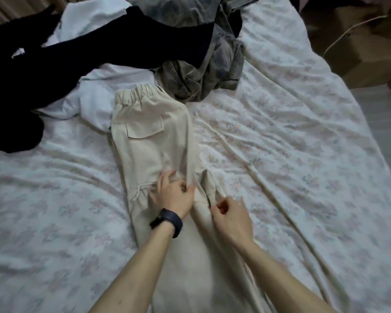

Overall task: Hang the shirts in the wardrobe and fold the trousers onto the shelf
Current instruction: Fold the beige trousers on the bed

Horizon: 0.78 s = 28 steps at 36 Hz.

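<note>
Flowered bed sheet (303, 143) fills our view, creased all over, and right down the middle of it we have the beige trousers (149, 123), laid lengthwise. We see the elastic waistband (136, 91) at the far end, a pocket flap (145, 128) facing up just below it, and the legs running toward us between the two forearms.

Both hands are on the cloth. We watch the left hand (174, 195), dark watch (169, 222) on its wrist, pinch a raised ridge of fabric about halfway down the trousers, thumb against fingers. Just beside it, the right hand (233, 218) has its fingers curled and nips the fabric at the right-hand edge between thumb and forefinger.

Beyond the waistband we have a heap: a black garment (43, 71) sprawled to the left, a white garment (95, 102) under it and touching the waistband, and a grey garment (208, 71) crumpled at the top. Off the bed to the right, we spot a cardboard box (359, 57).
</note>
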Available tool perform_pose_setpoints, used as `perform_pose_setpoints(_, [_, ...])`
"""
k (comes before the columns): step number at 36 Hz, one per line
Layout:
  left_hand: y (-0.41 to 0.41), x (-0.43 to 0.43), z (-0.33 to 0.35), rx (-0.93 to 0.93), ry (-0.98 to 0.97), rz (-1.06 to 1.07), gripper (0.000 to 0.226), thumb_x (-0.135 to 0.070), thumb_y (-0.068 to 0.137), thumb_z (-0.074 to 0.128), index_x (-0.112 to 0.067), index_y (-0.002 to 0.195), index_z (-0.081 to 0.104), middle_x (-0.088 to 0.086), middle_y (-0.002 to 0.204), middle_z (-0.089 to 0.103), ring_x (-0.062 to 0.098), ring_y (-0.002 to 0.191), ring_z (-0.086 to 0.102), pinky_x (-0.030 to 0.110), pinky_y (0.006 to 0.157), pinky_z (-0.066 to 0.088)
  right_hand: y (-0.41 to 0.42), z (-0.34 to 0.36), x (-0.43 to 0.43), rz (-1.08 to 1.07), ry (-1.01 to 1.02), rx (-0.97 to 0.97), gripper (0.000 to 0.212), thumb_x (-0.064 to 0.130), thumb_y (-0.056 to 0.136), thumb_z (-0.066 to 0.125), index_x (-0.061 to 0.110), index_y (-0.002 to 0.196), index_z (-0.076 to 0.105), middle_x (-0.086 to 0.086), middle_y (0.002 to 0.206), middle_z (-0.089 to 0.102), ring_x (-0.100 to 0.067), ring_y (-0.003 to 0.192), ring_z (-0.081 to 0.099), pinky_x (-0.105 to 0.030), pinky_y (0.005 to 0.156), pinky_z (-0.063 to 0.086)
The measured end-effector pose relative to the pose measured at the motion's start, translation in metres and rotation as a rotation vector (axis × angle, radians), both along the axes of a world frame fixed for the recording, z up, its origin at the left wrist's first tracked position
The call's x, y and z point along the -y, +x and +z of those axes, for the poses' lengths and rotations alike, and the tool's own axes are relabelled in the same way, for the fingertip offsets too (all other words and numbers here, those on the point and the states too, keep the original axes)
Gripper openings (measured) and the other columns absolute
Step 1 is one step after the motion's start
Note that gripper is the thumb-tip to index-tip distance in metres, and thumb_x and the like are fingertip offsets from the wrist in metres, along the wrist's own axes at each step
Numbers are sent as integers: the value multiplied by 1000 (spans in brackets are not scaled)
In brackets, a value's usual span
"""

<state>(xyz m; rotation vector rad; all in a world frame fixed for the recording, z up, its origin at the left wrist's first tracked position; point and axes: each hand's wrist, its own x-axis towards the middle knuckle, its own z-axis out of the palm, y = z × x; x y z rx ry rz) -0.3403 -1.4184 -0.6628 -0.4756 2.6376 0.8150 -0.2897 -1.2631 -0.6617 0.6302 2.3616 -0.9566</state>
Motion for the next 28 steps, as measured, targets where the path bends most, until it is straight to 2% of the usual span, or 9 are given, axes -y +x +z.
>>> perform_pose_setpoints(2, [2,12,-3,-17,66,1,35,-42,89,67,-33,59,53,-11,144,47,19,132,44,39,112,30,6,1,-7,-34,-9,47,11,41,88,57,31,90,60,16,86,64,-8,83,60,-33,74,50])
perform_pose_setpoints(4, [3,19,-9,-25,116,23,31,-40,90,69,-32,62,57,-9,143,51,20,130,48,44,113,31,8,2,-12,-72,-59,60,11,41,89,57,31,93,61,17,88,65,-3,84,60,-30,74,51])
perform_pose_setpoints(7, [1,23,-13,-2,115,8,28,-47,90,63,-23,77,71,-7,144,51,22,133,45,45,115,28,2,6,-14,-91,-86,-14,19,50,91,61,32,94,59,18,91,64,-2,85,59,-30,76,50])
perform_pose_setpoints(11, [4,25,-14,12,194,27,19,-56,78,56,-40,68,60,-7,142,53,22,132,47,48,114,30,-14,4,-6,-99,-163,-99,17,43,90,62,30,91,73,16,84,72,-5,83,66,-28,78,51])
perform_pose_setpoints(15, [7,27,-14,35,192,4,42,-63,76,50,-28,88,71,-7,145,50,20,136,43,46,117,26,-32,9,8,-118,-234,-142,28,45,90,60,25,88,79,13,78,75,-6,76,70,-27,78,54])
perform_pose_setpoints(17, [7,28,-13,49,213,11,37,-65,76,50,-33,85,66,-8,146,50,20,138,40,48,118,24,-41,10,15,-129,-229,-166,32,51,90,58,26,86,78,11,77,75,-8,76,70,-33,80,57])
perform_pose_setpoints(21, [4,30,-10,51,234,-10,39,-78,68,43,-44,80,57,-9,145,49,18,137,41,47,117,25,-61,17,23,-136,-293,16,54,66,86,49,20,83,77,6,72,74,-16,62,72,-41,76,61])
perform_pose_setpoints(23, [3,28,-7,66,220,-23,41,-79,68,41,-43,81,57,-9,144,49,17,136,42,45,117,26,-69,16,23,-161,-353,82,48,62,89,54,20,82,76,5,77,73,-14,59,71,-38,78,61])
perform_pose_setpoints(28, [-1,24,-5,100,153,-55,21,-61,91,54,-42,84,59,-11,143,47,16,134,45,43,115,29,-91,9,11,-244,-375,26,34,29,86,69,14,55,72,-3,64,73,-19,62,66,-37,66,50])
